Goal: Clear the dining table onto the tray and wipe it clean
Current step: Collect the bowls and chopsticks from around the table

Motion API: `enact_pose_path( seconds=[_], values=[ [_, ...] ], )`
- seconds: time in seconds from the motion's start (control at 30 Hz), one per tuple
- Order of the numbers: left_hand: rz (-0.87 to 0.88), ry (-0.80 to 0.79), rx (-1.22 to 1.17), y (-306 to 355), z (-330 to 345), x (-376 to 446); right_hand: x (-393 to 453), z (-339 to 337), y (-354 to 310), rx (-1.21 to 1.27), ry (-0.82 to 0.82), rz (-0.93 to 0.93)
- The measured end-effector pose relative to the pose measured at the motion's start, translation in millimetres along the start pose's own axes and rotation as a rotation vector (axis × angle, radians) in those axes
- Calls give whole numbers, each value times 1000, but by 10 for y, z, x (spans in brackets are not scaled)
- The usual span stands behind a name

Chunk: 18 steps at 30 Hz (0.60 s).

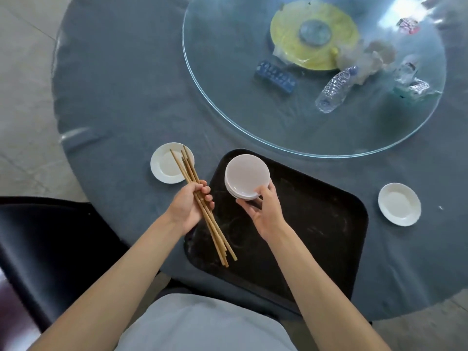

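My left hand (pixel 191 207) grips a bundle of several wooden chopsticks (pixel 217 243) over the left edge of the black tray (pixel 316 224). Their far tips reach over a small white plate (pixel 164 164) on the grey tablecloth. My right hand (pixel 263 211) holds a stack of small white plates (pixel 247 174) from below, above the tray's far left corner. Another small white plate (pixel 399 204) lies on the cloth to the right of the tray.
A glass turntable (pixel 228 102) fills the far right, carrying a crushed plastic bottle (pixel 334 88), a blue box (pixel 274 76), crumpled wrappers (pixel 364 59) and a yellow disc (pixel 314 36). A black chair (pixel 45 249) stands at my left, by the table's rim.
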<state>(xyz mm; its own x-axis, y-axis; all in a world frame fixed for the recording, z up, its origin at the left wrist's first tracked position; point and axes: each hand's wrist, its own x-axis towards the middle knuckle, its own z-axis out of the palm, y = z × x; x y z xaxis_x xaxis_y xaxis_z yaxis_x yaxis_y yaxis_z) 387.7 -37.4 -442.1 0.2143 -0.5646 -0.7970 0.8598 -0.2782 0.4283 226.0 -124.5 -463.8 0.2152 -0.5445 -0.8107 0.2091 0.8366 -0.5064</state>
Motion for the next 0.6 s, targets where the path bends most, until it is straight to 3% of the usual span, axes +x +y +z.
enact_pose_path(
  seconds=[0.27, 0.4, 0.53, 0.6],
  values=[
    [-10, 1, 134, 42, 76, 96, 116, 27, -17, 12, -25, 16],
    [93, -34, 280, 25, 194, 0, 10, -13, -38, -146, 10, 12],
    [344, -184, 475, -3, 371, -192, -357, -62, -180, -440, 206, -231],
    [452, -293, 583, -43, 447, -282, -621, -75, -273, -461, 162, -452]
  ],
)
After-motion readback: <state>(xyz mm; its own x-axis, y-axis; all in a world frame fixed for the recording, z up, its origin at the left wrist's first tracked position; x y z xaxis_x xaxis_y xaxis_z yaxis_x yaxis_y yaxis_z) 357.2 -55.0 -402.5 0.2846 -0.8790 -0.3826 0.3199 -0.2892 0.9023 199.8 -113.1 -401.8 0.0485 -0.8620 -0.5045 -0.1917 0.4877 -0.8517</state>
